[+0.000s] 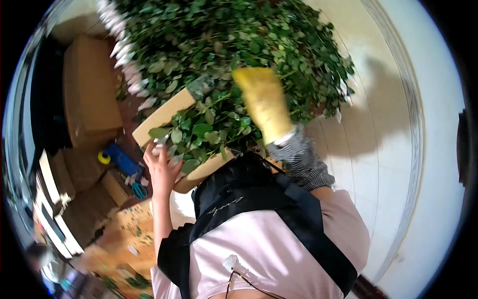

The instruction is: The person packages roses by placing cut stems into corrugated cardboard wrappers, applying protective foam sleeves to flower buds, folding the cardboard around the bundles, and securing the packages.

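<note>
My bare left hand (163, 170) curls its fingers and thumb around the pale heads of a bunch of roses. The green leaves (201, 130) of this bunch lie over corrugated cardboard (167, 113), which shows on both sides of them. My right hand (261, 99) wears a long yellow glove, with a grey striped sleeve above it. It is over the leafy stems, smeared by motion, and its fingers cannot be made out. Beyond both hands spreads a large pile of leafy rose stems (239, 37), with pale flower heads (122, 52) lined along its left edge.
A cardboard box (92, 89) stands at the left. Below it are a blue tape dispenser (122, 160), scissors with blue-green handles (139, 190) and more opened cardboard (89, 214). Leaf scraps litter an orange-brown surface (124, 234). Pale tiles (358, 154) and a wall lie to the right.
</note>
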Motion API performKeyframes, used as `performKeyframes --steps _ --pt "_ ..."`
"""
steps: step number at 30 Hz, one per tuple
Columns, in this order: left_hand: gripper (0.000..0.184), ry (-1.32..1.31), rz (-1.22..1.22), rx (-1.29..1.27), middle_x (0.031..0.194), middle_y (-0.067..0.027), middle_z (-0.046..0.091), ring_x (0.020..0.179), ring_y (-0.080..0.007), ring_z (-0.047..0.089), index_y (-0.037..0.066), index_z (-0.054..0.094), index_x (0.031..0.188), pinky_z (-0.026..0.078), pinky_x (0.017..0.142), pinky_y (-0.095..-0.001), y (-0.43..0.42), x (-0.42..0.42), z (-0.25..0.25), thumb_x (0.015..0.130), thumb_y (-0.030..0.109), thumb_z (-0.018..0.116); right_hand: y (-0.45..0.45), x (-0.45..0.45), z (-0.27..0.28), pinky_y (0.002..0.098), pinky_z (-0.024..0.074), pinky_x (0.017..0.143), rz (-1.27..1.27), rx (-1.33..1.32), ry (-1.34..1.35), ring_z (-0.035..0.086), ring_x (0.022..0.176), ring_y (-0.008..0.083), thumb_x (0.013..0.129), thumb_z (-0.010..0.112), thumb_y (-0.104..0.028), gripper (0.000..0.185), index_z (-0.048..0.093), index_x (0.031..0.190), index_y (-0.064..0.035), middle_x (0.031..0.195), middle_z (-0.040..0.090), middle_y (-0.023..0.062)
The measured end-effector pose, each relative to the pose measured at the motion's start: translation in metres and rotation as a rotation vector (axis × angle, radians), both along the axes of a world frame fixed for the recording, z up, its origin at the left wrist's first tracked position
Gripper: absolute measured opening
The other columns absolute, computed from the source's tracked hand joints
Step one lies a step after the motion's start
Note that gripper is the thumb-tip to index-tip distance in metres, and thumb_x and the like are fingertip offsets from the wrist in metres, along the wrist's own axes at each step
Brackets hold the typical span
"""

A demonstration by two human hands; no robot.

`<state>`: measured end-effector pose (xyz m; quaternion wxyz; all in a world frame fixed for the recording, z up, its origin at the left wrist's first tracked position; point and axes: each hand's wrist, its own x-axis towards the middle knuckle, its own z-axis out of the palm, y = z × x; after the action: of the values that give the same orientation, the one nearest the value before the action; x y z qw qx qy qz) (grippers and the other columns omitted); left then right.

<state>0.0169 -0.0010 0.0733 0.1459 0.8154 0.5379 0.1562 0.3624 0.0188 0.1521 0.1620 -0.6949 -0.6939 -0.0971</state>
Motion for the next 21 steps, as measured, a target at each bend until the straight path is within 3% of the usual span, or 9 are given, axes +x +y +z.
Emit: performKeyframes --steps 3,6,8,10,11,14,15,18,21 --pt "0.066 0.008 -0.054 -0.038 0.143 -0.0216 0.039 0.127 -0.0418 0.041 0.007 0.059 0.125 0.041 0.105 -0.0515 0.006 -0.001 0.005 0.067 0.017 0.087 -0.005 -0.035 -0.069 0.0446 0.0314 0.119 0.208 -0.125 0.218 0.053 0.131 0.0272 0.096 0.060 -0.018 0.043 0.054 0.138 -0.0148 0.137 0.060 0.0096" --pt "0.064 0.065 -0.078 -0.023 0.143 -0.0190 0.041 0.128 -0.0411 0.041 0.008 0.059 0.124 0.040 0.105 -0.0518 0.009 -0.001 0.004 0.067 0.017 0.087 -0.018 -0.036 -0.210 0.0436 0.0252 0.121 0.167 -0.127 0.548 0.049 0.134 0.0271 0.093 0.063 -0.023 0.041 0.059 0.133 -0.0152 0.138 0.059 0.0105" --pt "0.064 0.066 -0.059 -0.018 0.142 -0.0176 0.042 0.128 -0.0406 0.042 0.008 0.059 0.124 0.040 0.105 -0.0519 0.008 0.001 0.000 0.067 0.017 0.087 -0.021 -0.038 -0.141 0.0450 0.0365 0.113 0.171 0.008 0.344 0.058 0.123 0.0276 0.090 0.065 -0.021 0.037 0.064 0.126 -0.0151 0.125 0.066 0.0114" --pt "0.063 0.009 -0.030 -0.093 0.143 -0.0163 0.044 0.129 -0.0402 0.042 0.010 0.059 0.124 0.038 0.106 -0.0517 0.003 -0.002 0.002 0.067 0.016 0.086 -0.037 -0.046 -0.099 0.0435 0.0494 0.096 -0.022 -0.449 0.285 0.067 0.100 0.0272 0.087 0.067 -0.019 0.033 0.066 0.120 -0.0146 0.098 0.072 0.0091" --pt "0.062 0.008 -0.037 -0.069 0.143 -0.0159 0.044 0.129 -0.0396 0.043 0.010 0.059 0.124 0.037 0.107 -0.0507 0.002 -0.004 0.000 0.068 0.017 0.085 -0.044 -0.049 -0.115 0.0428 0.0543 0.076 -0.019 -0.337 0.193 0.067 0.079 0.0274 0.085 0.068 -0.015 0.027 0.069 0.112 -0.0129 0.076 0.067 0.0061" --pt "0.062 0.090 -0.030 -0.006 0.145 -0.0156 0.042 0.130 -0.0386 0.042 0.013 0.059 0.126 0.034 0.109 -0.0520 0.001 0.002 0.000 0.070 0.023 0.084 -0.032 -0.038 -0.137 0.0459 0.0551 0.073 0.014 -0.385 0.323 0.068 0.081 0.0285 0.089 0.067 -0.018 0.026 0.068 0.113 -0.0104 0.084 0.071 0.0088" --pt "0.063 0.091 -0.021 -0.035 0.146 -0.0166 0.040 0.132 -0.0389 0.041 0.012 0.058 0.127 0.033 0.109 -0.0525 0.001 0.003 -0.001 0.071 0.021 0.084 -0.021 -0.032 -0.120 0.0404 0.0551 0.080 0.041 -0.456 0.406 0.068 0.086 0.0346 0.089 0.068 -0.015 0.031 0.066 0.120 -0.0092 0.100 0.070 0.0173" --pt "0.065 0.090 -0.017 -0.083 0.148 -0.0170 0.038 0.134 -0.0382 0.041 0.014 0.058 0.130 0.032 0.110 -0.0527 0.003 0.002 0.000 0.071 0.019 0.083 0.015 0.003 -0.094 0.0371 0.0523 0.097 0.159 -0.612 0.918 0.066 0.110 0.0261 0.094 0.066 -0.019 0.043 0.057 0.135 -0.0112 0.122 0.068 0.0124" --pt "0.062 0.087 -0.012 -0.071 0.146 -0.0133 0.042 0.131 -0.0356 0.044 0.015 0.062 0.126 0.033 0.110 -0.0514 0.001 0.001 -0.001 0.069 0.026 0.084 0.064 0.014 -0.051 0.0382 0.0524 0.098 0.002 -0.556 0.872 0.065 0.113 0.0250 0.096 0.065 -0.023 0.045 0.054 0.139 -0.0163 0.124 0.067 0.0110"
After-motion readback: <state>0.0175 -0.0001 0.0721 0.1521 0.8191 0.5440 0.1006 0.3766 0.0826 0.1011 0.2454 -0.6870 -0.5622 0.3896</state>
